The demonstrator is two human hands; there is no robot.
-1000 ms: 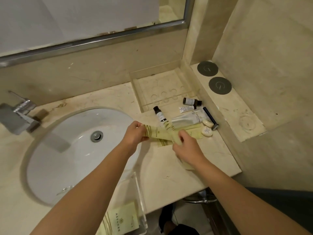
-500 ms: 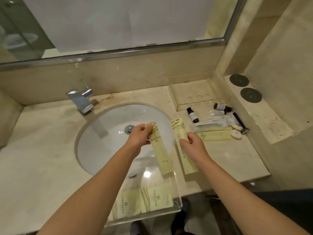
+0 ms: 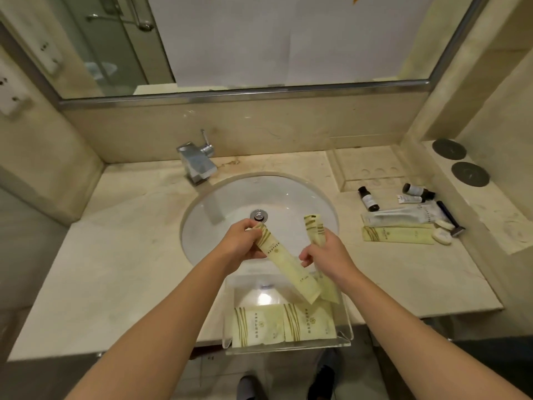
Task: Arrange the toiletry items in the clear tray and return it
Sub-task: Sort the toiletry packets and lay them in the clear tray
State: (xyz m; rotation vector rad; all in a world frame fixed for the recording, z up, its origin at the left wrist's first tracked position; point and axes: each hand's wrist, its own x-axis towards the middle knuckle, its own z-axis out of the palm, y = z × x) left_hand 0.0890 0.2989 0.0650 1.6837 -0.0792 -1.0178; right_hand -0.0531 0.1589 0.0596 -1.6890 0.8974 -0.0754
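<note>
The left hand [image 3: 240, 243] is pinching the top end of a long pale-yellow sachet [image 3: 288, 262], whose long axis is slanting from upper left, over the sink [image 3: 230, 203], down to lower right, with its lower end dipping into the clear tray [image 3: 344, 327]. The right hand [image 3: 327, 254] is closing around a second long sachet [image 3: 315, 230], which is running more steeply, its striped top end pointing up toward the mirror [image 3: 230, 39] and its lower end reaching into the tray beside the first; whether the right hand is holding one sachet or two overlapped cannot be told. Both forearms are reaching in from the bottom of the view, angling toward each other, with the hands close together but apart above the near edge of the sink. The tray is sitting at the front edge of the table [image 3: 115, 269], overhanging it slightly, and two square packets [image 3: 284, 324] are lying flat side by side in its near end. On the right of the table, well apart from the tray, more items are lying: one long sachet [image 3: 398, 234] lengthwise left to right, one silver tube [image 3: 401, 216] just behind it and parallel, two dark bottles [image 3: 367, 199], one small white tube [image 3: 408, 199], two small white soaps [image 3: 442, 233] and one razor [image 3: 450, 217]. A faucet [image 3: 197, 163] is standing behind the sink.
</note>
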